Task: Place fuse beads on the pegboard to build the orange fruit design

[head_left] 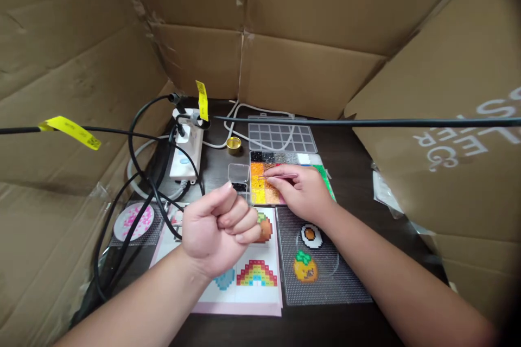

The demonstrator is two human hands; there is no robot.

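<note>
My right hand (303,192) is closed on thin metal tweezers (280,176), whose tips reach left over the orange section of an open bead box (285,158) with many colour compartments. My left hand (217,227) is curled into a fist, raised above a pattern sheet (252,282) printed with a rainbow and other pixel pictures; nothing shows in it. To the right of the sheet lies a clear pegboard (325,282) carrying a finished egg design (311,235) and an orange fruit design (305,268).
The bead box's clear lid (283,136) lies open behind it. A white power strip (187,154) with black cables (138,200), a small gold cap (233,144), a small clear box (238,173) and a round pink bead piece (133,221) sit at left. Cardboard walls surround the dark table.
</note>
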